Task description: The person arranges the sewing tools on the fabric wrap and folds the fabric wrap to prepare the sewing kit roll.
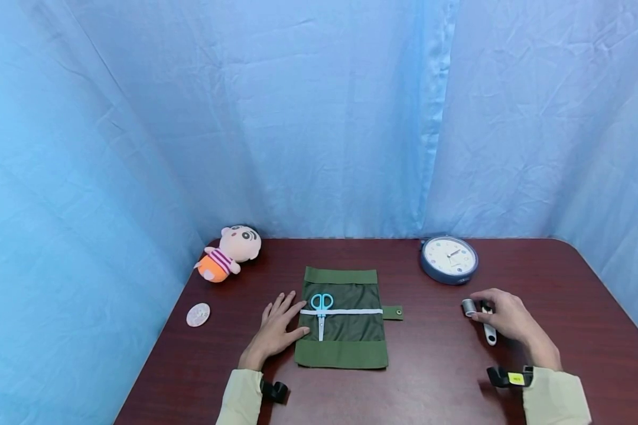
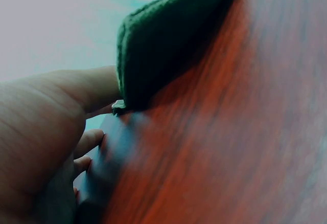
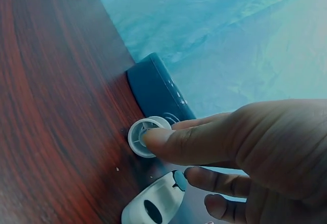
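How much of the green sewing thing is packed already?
Some of it, I think. Looks done: the scissors lie at the white band on the green pouch. In hand: the right hand pinches the spool, and the left hand touches the pouch's edge. Probably left: adding the spool, maybe the white tool beside it, then closing the open pouch.
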Tool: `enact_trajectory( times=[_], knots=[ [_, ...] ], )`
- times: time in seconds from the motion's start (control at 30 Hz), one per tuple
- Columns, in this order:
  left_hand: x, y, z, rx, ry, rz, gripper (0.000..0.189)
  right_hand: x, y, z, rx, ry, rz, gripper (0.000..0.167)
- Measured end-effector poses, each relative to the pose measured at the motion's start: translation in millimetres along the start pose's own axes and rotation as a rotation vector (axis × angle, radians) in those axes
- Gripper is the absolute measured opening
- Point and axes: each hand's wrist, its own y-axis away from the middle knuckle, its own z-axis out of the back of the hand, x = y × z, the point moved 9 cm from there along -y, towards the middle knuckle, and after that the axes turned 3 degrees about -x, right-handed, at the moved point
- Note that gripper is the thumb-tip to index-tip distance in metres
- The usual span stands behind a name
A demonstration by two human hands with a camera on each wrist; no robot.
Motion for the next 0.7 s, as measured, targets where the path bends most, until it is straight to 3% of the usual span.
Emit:
enact_trajectory(
  times=[0.17, 0.43, 0.7],
  knots=[
    [-2.8, 1.2, 1.5, -0.026, 0.016, -0.041, 0.063, -0.2, -0.1, -1.3, -0.002, -0.002, -0.009, 0.034],
    [-0.4, 1.5, 0.6, -0.005, 0.007, -0.001, 0.063, -7.5, -0.7, 0.5, 0.011, -0.034, -0.098, 0.034],
    [-0.7, 0.7, 0.6, 0.004, 0.004, 0.021, 0.063, -4.2, -2.5, 3.3, -0.026, -0.062, -0.101, 0.036]
  ],
)
